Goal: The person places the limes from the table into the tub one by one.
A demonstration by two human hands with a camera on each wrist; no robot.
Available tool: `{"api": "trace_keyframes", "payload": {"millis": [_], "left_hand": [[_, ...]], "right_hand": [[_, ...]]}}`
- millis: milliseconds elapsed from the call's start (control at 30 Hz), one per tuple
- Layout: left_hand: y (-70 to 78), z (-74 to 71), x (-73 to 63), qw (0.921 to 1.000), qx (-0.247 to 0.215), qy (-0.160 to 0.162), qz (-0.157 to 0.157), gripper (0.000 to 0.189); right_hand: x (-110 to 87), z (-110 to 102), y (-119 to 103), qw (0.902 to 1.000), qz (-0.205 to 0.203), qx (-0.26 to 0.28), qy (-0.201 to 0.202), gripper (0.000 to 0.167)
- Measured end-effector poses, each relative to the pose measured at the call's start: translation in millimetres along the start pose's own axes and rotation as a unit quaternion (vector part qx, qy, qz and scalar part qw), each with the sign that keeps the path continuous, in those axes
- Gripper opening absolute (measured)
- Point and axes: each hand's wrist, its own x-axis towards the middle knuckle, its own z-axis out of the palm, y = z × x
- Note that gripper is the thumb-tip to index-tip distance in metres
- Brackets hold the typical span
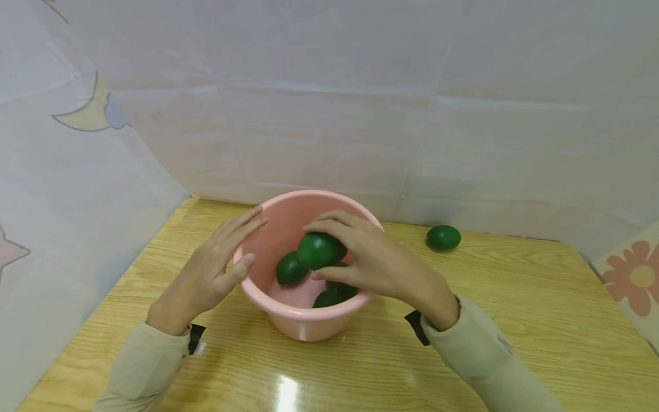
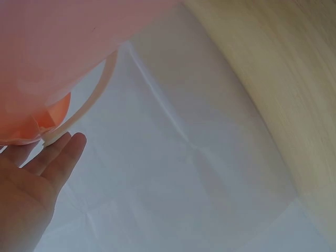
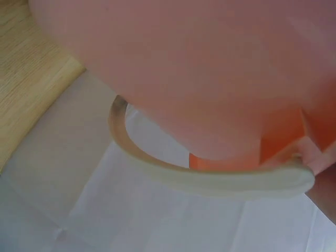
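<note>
A pink plastic bucket (image 1: 309,332) stands on the wooden table between both hands. My right hand (image 1: 381,257) is over its mouth and holds a glossy dark green oval fruit (image 1: 316,250) between thumb and fingers. Several more such fruits lie inside, one (image 1: 291,269) at the left and others partly hidden under the right hand. My left hand (image 1: 216,266) is at the bucket's left rim, fingers extended and thumb over the edge. In the left wrist view, the left hand (image 2: 37,184) has its fingertips close to the bucket's pale handle (image 2: 94,97).
Another dark green fruit (image 1: 443,237) lies on the table (image 1: 515,320) to the right of the bucket, near the back edge. A pale cloth backdrop (image 1: 329,126) hangs behind the table. The bucket's handle (image 3: 210,181) hangs along its outside in the right wrist view.
</note>
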Motion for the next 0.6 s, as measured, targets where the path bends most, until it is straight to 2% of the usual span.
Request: {"api": "trace_keyframes", "payload": {"millis": [233,600], "left_hand": [[0.1,-0.5,0.1,1.0,0.0,0.0,-0.004,0.055],[0.1,-0.5,0.4,1.0,-0.003,-0.001,-0.004,0.052]], "right_hand": [[7.0,7,4,0.9996,-0.027,-0.008,0.002,0.056],[14.5,12,7,0.9995,-0.022,-0.008,-0.021,0.054]]}}
